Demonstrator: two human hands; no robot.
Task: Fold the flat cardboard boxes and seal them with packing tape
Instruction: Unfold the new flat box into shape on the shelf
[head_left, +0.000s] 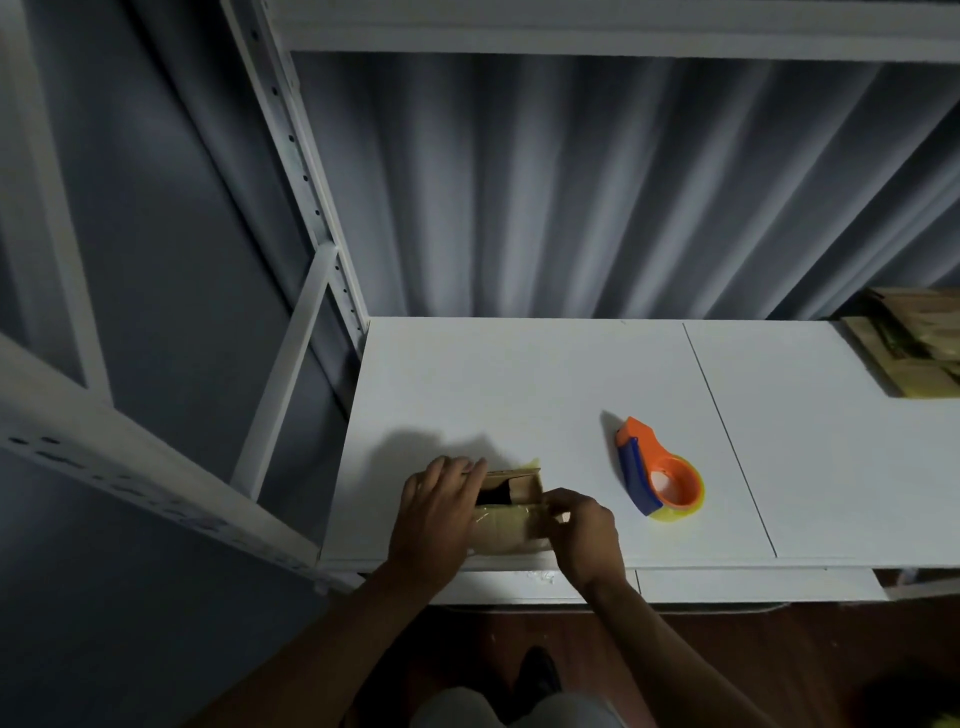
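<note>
A small brown cardboard box (511, 512) stands near the front edge of the white table (571, 374). Clear tape runs along its near side, and its top is partly open, with a dark gap showing inside. My left hand (441, 512) grips the box's left end, fingers curled over the top edge. My right hand (584, 535) pinches a flap at the box's right end. An orange and blue tape dispenser (657, 467) with a yellowish roll lies on the table to the right of the box, untouched.
A stack of flat cardboard boxes (909, 348) lies at the table's far right edge. A white metal shelf frame (291, 374) rises at the left. Grey curtain hangs behind the table. A seam (727, 431) divides the tabletop.
</note>
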